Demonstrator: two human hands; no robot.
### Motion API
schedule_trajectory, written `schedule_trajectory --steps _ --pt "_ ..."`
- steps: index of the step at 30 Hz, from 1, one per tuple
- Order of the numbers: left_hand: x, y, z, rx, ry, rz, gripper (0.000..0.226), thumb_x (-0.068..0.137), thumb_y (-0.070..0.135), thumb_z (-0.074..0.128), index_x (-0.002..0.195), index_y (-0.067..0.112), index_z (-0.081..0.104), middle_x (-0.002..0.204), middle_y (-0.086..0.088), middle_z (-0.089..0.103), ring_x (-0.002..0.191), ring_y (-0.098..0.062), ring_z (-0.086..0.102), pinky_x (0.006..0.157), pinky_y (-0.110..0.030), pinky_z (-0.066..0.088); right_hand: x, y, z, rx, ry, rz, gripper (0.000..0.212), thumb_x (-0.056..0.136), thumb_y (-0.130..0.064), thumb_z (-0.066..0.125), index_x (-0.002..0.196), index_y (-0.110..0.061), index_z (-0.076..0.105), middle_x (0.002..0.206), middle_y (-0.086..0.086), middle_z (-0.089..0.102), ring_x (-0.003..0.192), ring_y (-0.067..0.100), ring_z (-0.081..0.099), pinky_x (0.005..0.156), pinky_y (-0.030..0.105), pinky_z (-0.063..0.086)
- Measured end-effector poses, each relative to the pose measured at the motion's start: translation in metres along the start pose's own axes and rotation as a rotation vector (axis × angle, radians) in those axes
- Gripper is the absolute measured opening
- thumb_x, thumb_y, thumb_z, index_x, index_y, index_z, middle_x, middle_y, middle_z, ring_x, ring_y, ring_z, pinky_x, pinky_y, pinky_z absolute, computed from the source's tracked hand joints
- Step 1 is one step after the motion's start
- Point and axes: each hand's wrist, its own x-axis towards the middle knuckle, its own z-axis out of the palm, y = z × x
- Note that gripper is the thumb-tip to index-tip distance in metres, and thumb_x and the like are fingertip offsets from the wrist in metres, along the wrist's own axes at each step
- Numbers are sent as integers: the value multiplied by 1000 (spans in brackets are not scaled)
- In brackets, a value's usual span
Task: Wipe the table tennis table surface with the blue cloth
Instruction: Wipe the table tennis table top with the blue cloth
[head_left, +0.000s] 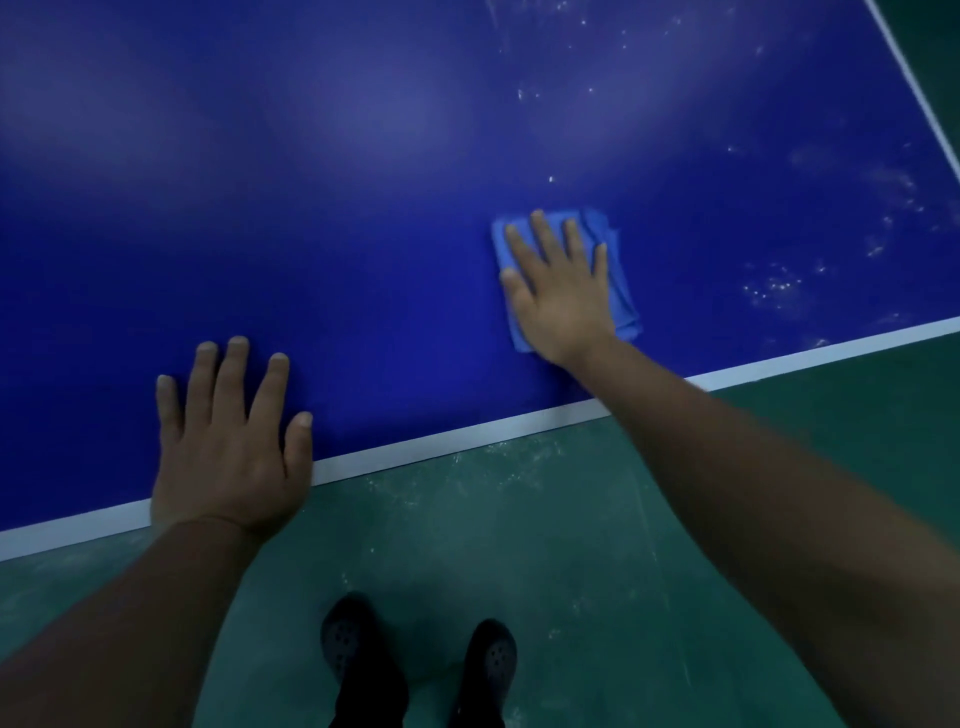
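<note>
Pressing hand: right hand (563, 291) lies flat, fingers straight and spread, on the folded light-blue cloth (613, 270).
Cloth position: on the dark blue table tennis table surface (363, 208), near its white edge line (441, 447), right of centre.
Cloth axis: long side runs away from the near edge, tilted slightly left at the far end.
Cloth look: layered folds, edges showing beyond the fingers and at the right.
Left hand (228, 447): flat, fingers extended, resting on the table across the edge line, holding nothing.
Surface: white specks (774, 286) to the cloth's right.
Markings: no readable writing.
Floor: green floor (519, 545), dark perforated clogs (493, 654).
</note>
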Motion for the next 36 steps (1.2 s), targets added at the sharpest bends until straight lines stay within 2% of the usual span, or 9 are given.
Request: schedule_trajectory --steps 6,9,11,15,18,21,26,30,36 --pt "1 -1 0 -2 5 12 69 99 52 16 153 12 33 162 -19 21 152 -34 7 122 -52 -2 -5 91 -3 128 29 565 57 105 -51 15 158 -35 5 167 -2 -3 153 30 -5 120 59 -4" --pt "0 0 0 -9 21 15 67 100 49 20 151 10 36 160 -22 25 151 -38 12 121 -59 5 -35 106 -1 160 29 691 58 105 -50 13 159 -33 3 167 1 -4 152 32 -5 120 59 -4" --pt "0 0 0 -16 24 18 66 100 48 21 150 9 37 159 -22 27 150 -39 14 121 -60 6 -45 93 0 126 18 622 58 105 -49 15 159 -32 3 167 1 -4 152 32 -4 120 58 -3" --pt "0 0 -2 -3 3 18 68 99 51 19 152 10 35 160 -21 24 151 -38 12 121 -52 -4 -45 44 5 -3 -3 143 62 101 -57 8 158 -35 5 166 -6 -4 153 27 -7 119 54 -8" --pt "2 1 -3 8 -30 2 70 99 54 17 154 13 32 162 -18 21 152 -35 8 120 -45 -10 -35 33 4 -7 -23 -51 66 96 -61 2 157 -36 7 166 -8 -3 153 24 -9 120 55 -8" --pt "2 9 -9 -32 -34 -37 70 98 54 17 152 12 35 162 -19 23 152 -35 9 121 -48 -8 -22 42 2 -19 -24 -151 63 99 -60 6 157 -36 10 166 -9 0 153 23 -8 121 56 -5" --pt "49 58 -16 -154 51 -14 62 98 46 27 143 8 47 158 -19 33 150 -36 20 122 -55 0 29 46 -3 -42 27 -300 56 102 -53 21 155 -33 28 165 -5 17 153 28 9 119 59 7" --pt "130 96 -18 -265 109 -29 59 99 44 26 141 12 52 159 -11 34 152 -28 18 123 -52 1 96 32 -14 -6 37 -250 61 101 -54 13 157 -32 19 167 -4 6 153 26 -3 121 56 -3" --pt "258 118 -22 -303 189 -81 63 98 46 23 145 11 47 162 -9 30 153 -25 15 123 -50 2 200 16 -32 -15 49 -398 63 98 -55 11 157 -33 18 167 -3 7 153 28 -1 121 58 -1"
